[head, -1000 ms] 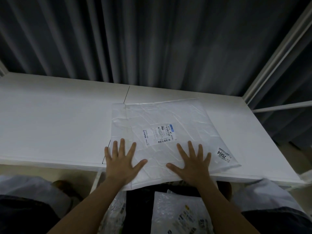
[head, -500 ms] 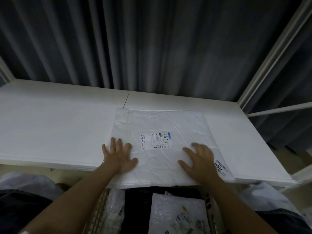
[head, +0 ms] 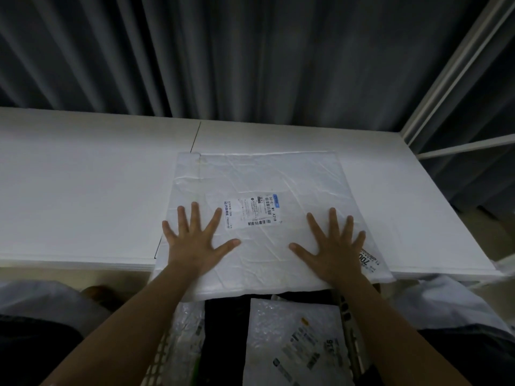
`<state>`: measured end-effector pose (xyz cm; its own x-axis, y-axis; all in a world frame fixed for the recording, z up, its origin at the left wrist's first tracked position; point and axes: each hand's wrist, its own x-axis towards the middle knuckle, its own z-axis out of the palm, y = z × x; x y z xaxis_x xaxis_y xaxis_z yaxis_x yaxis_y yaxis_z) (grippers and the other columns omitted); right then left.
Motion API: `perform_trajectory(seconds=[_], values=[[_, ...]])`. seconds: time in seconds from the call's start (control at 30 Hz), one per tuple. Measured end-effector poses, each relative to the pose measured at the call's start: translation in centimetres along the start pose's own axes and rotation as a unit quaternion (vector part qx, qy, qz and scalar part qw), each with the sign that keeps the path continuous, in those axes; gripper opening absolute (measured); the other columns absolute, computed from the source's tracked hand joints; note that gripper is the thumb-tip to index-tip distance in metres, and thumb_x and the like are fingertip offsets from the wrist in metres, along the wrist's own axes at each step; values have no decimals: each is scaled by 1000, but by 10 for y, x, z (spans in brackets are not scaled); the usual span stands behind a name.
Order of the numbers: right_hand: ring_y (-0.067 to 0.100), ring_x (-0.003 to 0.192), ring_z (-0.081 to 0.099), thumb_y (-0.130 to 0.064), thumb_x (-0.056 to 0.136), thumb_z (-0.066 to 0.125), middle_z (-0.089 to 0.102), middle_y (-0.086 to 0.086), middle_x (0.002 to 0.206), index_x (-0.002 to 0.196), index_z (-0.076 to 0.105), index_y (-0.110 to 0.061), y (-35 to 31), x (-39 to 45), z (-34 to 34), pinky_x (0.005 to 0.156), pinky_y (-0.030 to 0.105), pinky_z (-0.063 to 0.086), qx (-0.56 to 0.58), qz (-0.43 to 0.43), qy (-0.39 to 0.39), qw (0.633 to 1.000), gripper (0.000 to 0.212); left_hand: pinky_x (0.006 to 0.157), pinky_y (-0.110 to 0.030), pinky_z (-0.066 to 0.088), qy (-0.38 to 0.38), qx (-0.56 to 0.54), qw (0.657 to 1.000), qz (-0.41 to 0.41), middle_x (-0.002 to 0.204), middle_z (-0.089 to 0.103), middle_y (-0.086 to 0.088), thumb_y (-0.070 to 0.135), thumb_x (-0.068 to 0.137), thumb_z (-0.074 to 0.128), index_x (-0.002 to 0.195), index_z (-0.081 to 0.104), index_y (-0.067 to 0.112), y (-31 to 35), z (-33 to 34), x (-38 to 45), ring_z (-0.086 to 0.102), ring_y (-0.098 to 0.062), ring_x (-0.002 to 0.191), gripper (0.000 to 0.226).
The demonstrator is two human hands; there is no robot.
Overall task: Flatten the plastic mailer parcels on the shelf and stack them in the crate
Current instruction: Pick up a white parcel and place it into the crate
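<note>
Closest to me, below the shelf's front edge, I make out a bubble-wrap parcel (head: 292, 344) lying label-up in what I take to be the crate (head: 163, 355), its pale gridded wall showing at the lower left; another clear-wrapped parcel (head: 188, 330) sits beside it. So I judge that some of the stacking is already done, though I cannot tell how many parcels lie down there.

Above that, both my hands are on the white plastic mailer (head: 259, 218). My left hand (head: 195, 243) lies flat with fingers spread, pressing the mailer's near-left part; my right hand (head: 334, 246) does the same on the near-right part, beside a printed tag (head: 367, 259) at the corner. Neither hand grips anything: the fingers are straight, palms down.

The mailer rests on the white shelf (head: 83, 190), its near edge hanging a little past the shelf's front. A shipping label (head: 252, 213) sits between my hands and just beyond them. The plastic looks mostly flat, with fine creases across it, so I judge the flattening of this one is nearly finished; lifting it into the crate is left.

Further back I see no other parcels on the shelf, only a dark pleated curtain (head: 250, 57) and a white frame post (head: 457, 65) at the right.
</note>
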<state>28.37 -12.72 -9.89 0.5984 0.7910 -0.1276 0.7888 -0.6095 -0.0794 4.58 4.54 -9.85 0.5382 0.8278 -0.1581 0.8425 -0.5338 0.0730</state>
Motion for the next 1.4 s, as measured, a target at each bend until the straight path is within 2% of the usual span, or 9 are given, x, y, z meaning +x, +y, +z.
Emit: perform_trajectory(seconds=[0.33, 0.4, 0.47, 0.53, 0.57, 0.63, 0.7, 0.77, 1.4], values=[[38, 144, -15, -95, 61, 7, -18, 2, 159, 144, -13, -53, -2, 1, -10, 113, 62, -7, -4, 18, -70, 997, 95, 108, -67, -11, -59, 2, 998, -4, 156, -25, -10, 94, 61, 2, 146, -16, 47, 3, -11, 0, -26, -37, 141, 98], [38, 143, 4, -95, 60, 3, -1, 5, 160, 147, -5, -49, -1, -4, -19, 113, 57, 7, -26, 4, -58, 998, 98, 109, -67, -9, -74, 5, 997, 2, 158, -19, -11, 93, 64, 9, 148, -9, 45, 2, -18, -4, -22, -38, 142, 99], [32, 127, 35, -93, 56, -13, 31, 9, 146, 150, 13, -41, 1, -7, -28, 104, 47, 28, -65, -16, 16, 998, 110, 109, -68, -5, -61, 20, 998, 7, 157, 5, -11, 92, 67, 17, 147, 9, 41, 0, -29, -4, -6, -36, 145, 95], [30, 113, 47, -92, 59, -16, 49, 11, 130, 147, 31, -31, 2, -2, -34, 94, 44, 38, -58, -23, 97, 993, 116, 108, -70, -2, -40, 17, 999, -3, 150, 19, -8, 93, 67, 22, 141, 22, 39, 0, -42, 2, 7, -32, 142, 92], [34, 118, 46, -92, 64, -9, 48, 14, 134, 146, 34, -29, 0, 4, -36, 97, 49, 37, -43, -20, 116, 992, 112, 107, -70, -3, -38, 11, 999, -10, 151, 17, -8, 93, 66, 24, 142, 20, 38, 1, -45, 7, 5, -32, 143, 94], [40, 142, 17, -91, 70, 5, 17, 13, 157, 151, 13, -36, -7, 19, -40, 110, 62, 17, -38, -8, 78, 996, 99, 105, -72, -7, -48, 0, 999, -16, 158, -5, -7, 93, 66, 28, 148, -1, 40, 6, -47, 18, -13, -34, 145, 102], [39, 144, -15, -91, 67, 10, -17, 5, 159, 149, -12, -42, -16, 36, -36, 110, 65, -3, -35, 2, 22, 999, 98, 102, -72, -11, -63, -16, 998, -11, 155, -30, -6, 95, 62, 30, 145, -22, 41, 11, -43, 29, -31, -36, 139, 112], [40, 142, -22, -91, 63, 10, -27, 4, 157, 146, -20, -43, -22, 52, -35, 109, 67, -7, -28, 8, 16, 999, 100, 101, -73, -13, -63, -25, 998, 3, 149, -40, -5, 96, 57, 31, 142, -30, 42, 15, -41, 42, -38, -37, 134, 117], [43, 142, -17, -96, 58, 8, -23, 3, 158, 144, -18, -49, -30, 123, -11, 107, 71, -6, -17, -4, -13, 1000, 101, 100, -75, -13, -93, -17, 995, 11, 152, -36, -2, 101, 43, 13, 142, -22, 50, 18, -27, 108, -34, -39, 136, 117]])
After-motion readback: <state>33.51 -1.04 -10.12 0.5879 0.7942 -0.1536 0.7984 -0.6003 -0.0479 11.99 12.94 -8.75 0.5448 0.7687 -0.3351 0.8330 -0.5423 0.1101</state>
